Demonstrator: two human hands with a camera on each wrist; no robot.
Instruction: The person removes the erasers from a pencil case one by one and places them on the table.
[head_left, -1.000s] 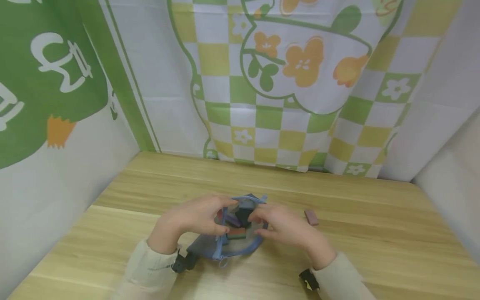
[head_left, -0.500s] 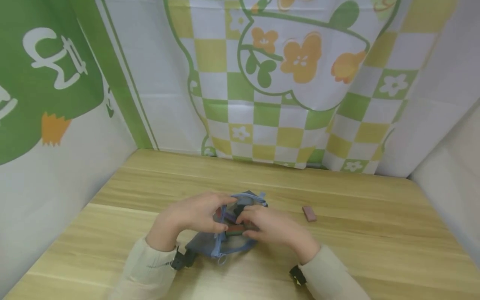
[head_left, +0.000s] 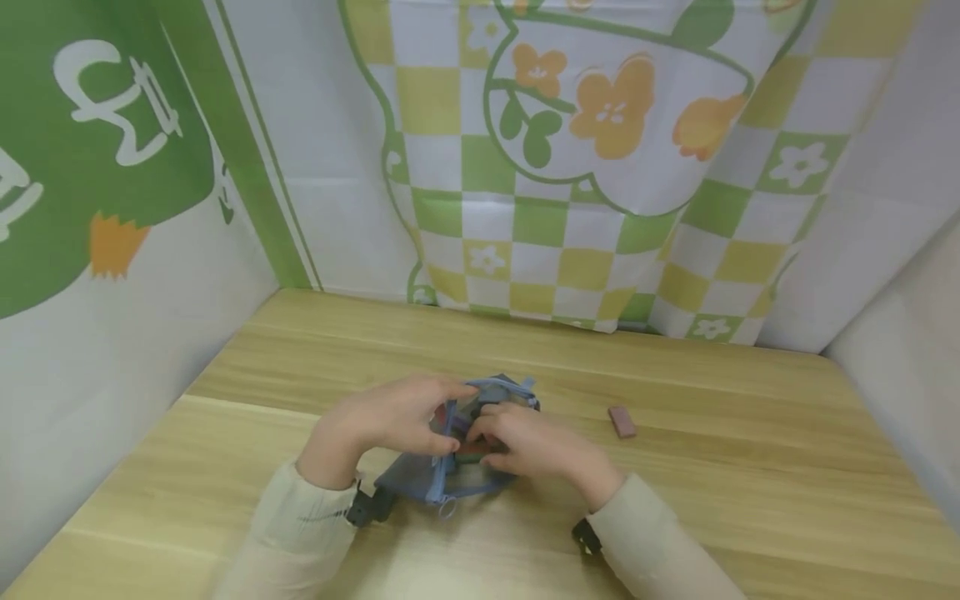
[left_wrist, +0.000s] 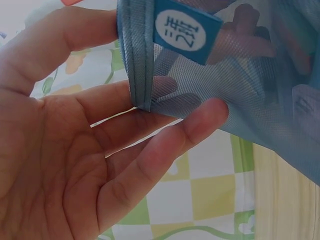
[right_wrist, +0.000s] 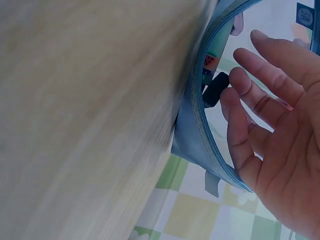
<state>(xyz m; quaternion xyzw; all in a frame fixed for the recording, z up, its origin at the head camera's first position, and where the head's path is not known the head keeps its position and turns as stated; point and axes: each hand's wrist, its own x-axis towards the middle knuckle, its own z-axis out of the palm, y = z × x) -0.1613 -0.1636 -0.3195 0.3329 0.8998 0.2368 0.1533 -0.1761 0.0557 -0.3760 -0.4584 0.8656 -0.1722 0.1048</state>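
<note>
A blue zip mesh pouch (head_left: 408,477) lies on the table with its zipped mouth spread wide. My left hand (head_left: 393,417) holds one side of the opening, thumb and fingers around the zip edge, near a blue label (left_wrist: 188,29) in the left wrist view. My right hand (head_left: 525,437) reaches into the mouth with bent, spread fingers and nothing gripped between them. In the right wrist view, its fingertips are right at a small black block (right_wrist: 216,90) in the pouch. Beside that block is a piece with a watermelon print (right_wrist: 210,61). Other contents are partly hidden by my hands.
A small pinkish-purple block (head_left: 622,422) lies on the wooden table (head_left: 750,475), right of the pouch. A checked, flowered cloth (head_left: 540,208) hangs along the back edge. White walls (head_left: 135,375) flank the table.
My right hand has moved left and deeper into the pouch's mouth, over the contents. The left hand keeps its hold on the edge.
</note>
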